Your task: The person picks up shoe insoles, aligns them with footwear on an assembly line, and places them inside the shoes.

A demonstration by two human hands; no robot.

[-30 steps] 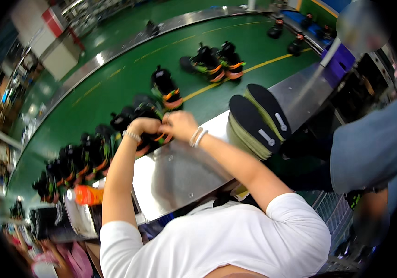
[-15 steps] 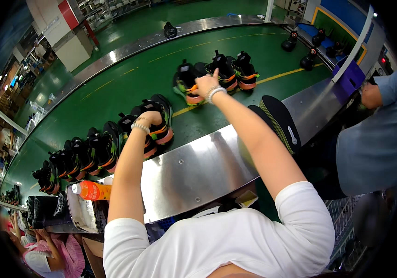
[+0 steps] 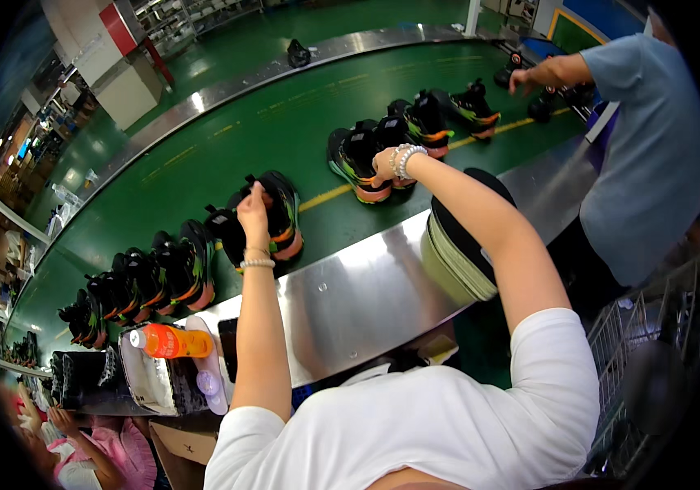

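My right hand (image 3: 388, 166) is closed at the heel of a black sneaker (image 3: 350, 155) with an orange-pink sole and green trim. Beside it, more sneakers of this kind (image 3: 428, 118) stand in a row on the green belt (image 3: 227, 163). My left hand (image 3: 254, 214) has its fingers curled together, in front of a matching sneaker (image 3: 286, 216); what the fingers pinch, if anything, is hidden. Another sneaker (image 3: 223, 229) stands just left of that hand. Under my right forearm lies a stack of dark insoles with pale edges (image 3: 458, 253), partly covered.
A steel ledge (image 3: 350, 302) runs along my side of the belt. Several sneakers (image 3: 150, 278) line up at left. An orange drink bottle (image 3: 172, 340) lies on a box (image 3: 146, 380) near a dark phone-like slab (image 3: 227, 347). At right a co-worker (image 3: 652, 155) reaches over the belt.
My right hand has moved right and nearer to me, and the right-hand sneakers stand farther right. My left hand has drawn back slightly. The co-worker has leaned in with an arm stretched out.
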